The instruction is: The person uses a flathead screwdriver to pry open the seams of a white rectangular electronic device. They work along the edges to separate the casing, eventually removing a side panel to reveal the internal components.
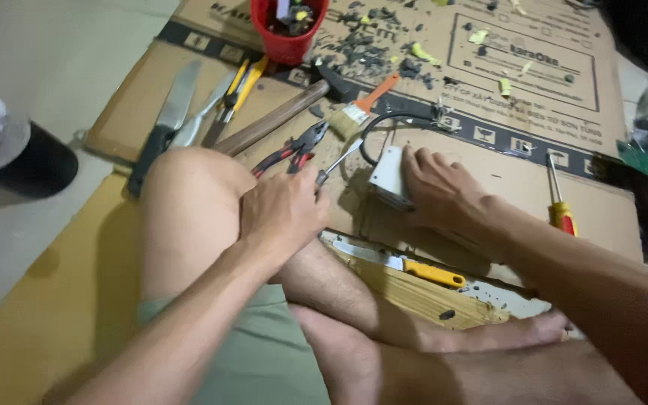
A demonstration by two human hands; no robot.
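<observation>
The white box [389,177] sits on the cardboard [489,180], in the middle of the view. The right hand [444,191] lies flat on it, pressing it down. A black cable [391,124] loops out at 12 o'clock. At 9 o'clock, the left hand [283,214] holds a thin metal tool [339,159], fingers closed round it, the tip near the box. Pliers [294,150] lie at 10 o'clock, a brush [361,109] at 11, a screwdriver [560,202] at 3.

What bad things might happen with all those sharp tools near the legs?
The yellow-handled knife lies bare-bladed right beside the shin, so a leg shift might cut it. The left hand drives a thin tool toward the white box that the right hand pins down; a slip could jab those fingers.
</observation>
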